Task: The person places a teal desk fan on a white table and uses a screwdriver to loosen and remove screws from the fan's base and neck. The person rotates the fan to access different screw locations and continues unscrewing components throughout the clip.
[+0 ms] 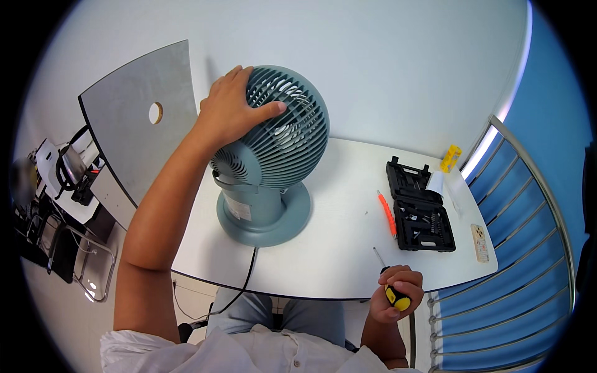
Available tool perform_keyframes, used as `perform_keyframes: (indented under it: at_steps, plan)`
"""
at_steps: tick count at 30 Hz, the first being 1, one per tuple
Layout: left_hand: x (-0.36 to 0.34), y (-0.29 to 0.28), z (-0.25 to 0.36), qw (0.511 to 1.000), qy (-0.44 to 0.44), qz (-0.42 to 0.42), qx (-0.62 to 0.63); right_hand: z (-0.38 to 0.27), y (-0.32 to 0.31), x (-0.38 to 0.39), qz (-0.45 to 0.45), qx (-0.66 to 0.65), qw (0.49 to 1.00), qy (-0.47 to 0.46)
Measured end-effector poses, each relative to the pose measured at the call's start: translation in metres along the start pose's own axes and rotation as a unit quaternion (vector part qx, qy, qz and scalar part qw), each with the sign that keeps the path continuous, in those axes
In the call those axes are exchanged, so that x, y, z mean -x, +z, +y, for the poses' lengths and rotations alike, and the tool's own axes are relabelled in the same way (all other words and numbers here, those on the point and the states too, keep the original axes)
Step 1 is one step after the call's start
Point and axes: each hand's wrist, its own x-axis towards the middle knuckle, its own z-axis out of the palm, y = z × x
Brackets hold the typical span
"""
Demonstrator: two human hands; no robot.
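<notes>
Fan (pixel 273 163) stands on the table (pixel 336 261) at eleven o'clock; I see the left hand (pixel 229 107) spread over its cage (pixel 305 133). The right hand (pixel 408 285), at five o'clock, is closed around a screwdriver (pixel 398 301). An open toolbox (pixel 423 204) lies at three.

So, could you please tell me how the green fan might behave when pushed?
The fan would probably resist a gentle push, since its broad round base sits flat on the table. A harder shove up high might tip it, as the bulky head sits above that base. Its moulded ribs look fairly stiff.
</notes>
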Motion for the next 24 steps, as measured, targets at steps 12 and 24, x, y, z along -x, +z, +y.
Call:
perform_keyframes:
  at_steps: [12,24]
  plan:
    - [0.005,0.001,-0.001,1.000,-0.008,0.007,-0.018,0.014,0.034,-0.036,0.020,-0.083,0.996,0.040]
    - [-0.037,0.005,-0.087,0.941,0.012,-0.006,0.337,0.062,0.089,-0.104,-0.036,-0.131,0.830,0.540]
